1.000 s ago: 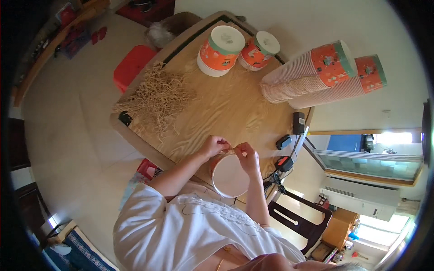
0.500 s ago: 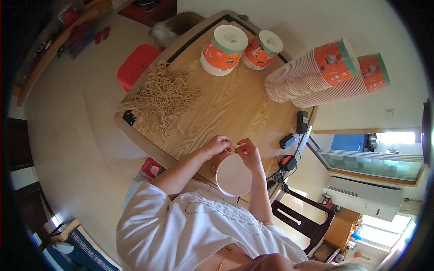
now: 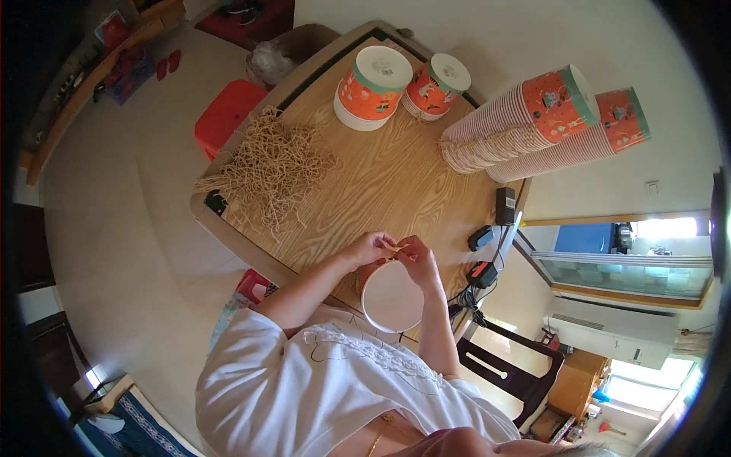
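At the near edge of the table, a paper bucket (image 3: pixel 392 298) lies tilted with its white round end toward me; a little of its orange side shows. Above its rim my left hand (image 3: pixel 371 249) and my right hand (image 3: pixel 416 257) meet, fingers pinched closed. Between the fingertips shows a short tan piece of cord (image 3: pixel 393 247); its ends are hidden. To the left on the table spreads a tangled pile of tan cords (image 3: pixel 278 167), apart from my hands.
Upturned orange-and-green paper buckets (image 3: pixel 373 87) stand at the back. Two long nested bucket stacks (image 3: pixel 525 114) lean at the right, cords along one. Black power adapters (image 3: pixel 481 274) with cables lie on the right edge. A red stool (image 3: pixel 226 118) is left; a dark chair (image 3: pixel 510 369) is right.
My hands have shifted slightly and the tan cord between the fingertips shows more plainly. The bucket stays nearly in place; the whole view has moved a little.
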The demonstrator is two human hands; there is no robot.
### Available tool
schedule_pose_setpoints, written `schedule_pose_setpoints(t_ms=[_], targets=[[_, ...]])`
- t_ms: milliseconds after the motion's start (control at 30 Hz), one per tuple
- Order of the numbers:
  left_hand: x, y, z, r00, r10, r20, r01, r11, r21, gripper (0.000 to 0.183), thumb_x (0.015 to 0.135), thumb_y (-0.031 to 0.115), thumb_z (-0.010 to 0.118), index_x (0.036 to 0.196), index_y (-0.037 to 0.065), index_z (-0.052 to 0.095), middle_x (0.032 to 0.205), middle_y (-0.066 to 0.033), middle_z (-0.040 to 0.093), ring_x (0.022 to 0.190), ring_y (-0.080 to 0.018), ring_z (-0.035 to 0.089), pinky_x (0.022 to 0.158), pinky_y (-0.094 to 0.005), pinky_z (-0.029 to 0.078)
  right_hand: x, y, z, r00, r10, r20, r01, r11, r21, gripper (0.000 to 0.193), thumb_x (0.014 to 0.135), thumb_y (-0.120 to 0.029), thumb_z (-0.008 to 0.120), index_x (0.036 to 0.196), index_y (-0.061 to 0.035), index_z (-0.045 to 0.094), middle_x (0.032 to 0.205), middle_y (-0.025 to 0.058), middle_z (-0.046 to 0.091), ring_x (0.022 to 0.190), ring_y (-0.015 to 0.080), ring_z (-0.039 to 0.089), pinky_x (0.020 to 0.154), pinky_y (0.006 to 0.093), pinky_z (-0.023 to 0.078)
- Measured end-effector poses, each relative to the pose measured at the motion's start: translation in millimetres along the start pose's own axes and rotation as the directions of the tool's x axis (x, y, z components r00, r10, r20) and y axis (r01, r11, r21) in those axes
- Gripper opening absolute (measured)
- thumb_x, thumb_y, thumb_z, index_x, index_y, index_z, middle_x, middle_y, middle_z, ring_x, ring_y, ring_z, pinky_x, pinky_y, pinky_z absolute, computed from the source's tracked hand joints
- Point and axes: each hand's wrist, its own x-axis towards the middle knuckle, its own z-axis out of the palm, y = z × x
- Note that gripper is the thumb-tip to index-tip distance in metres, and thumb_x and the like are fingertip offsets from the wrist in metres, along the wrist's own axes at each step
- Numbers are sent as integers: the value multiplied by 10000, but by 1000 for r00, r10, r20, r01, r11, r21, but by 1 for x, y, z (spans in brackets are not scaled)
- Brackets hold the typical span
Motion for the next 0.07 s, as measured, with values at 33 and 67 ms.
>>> schedule_pose_setpoints(t_ms=[33, 67], targets=[[2, -2, 0, 998, 49, 40, -52, 996, 76, 223, 797, 116, 606, 991, 23, 549, 802, -53, 613, 693, -109, 572, 599, -254, 473, 1, 2, 1, 1000, -18, 1, 18, 999, 30, 139, 772, -42, 593, 905, -38, 551, 725, 65, 626, 669, 127, 596, 597, 265, 466], [5, -4, -3, 998, 42, 56, -52, 980, 190, 359, 821, 131, 594, 1151, 83, 462, 831, -49, 619, 755, -150, 599, 632, -256, 484, 1, 2, 0, 1000, -19, 2, 19, 999, 29, 139, 772, -42, 593, 905, -38, 551, 725, 65, 626, 669, 127, 596, 597, 265, 466]])
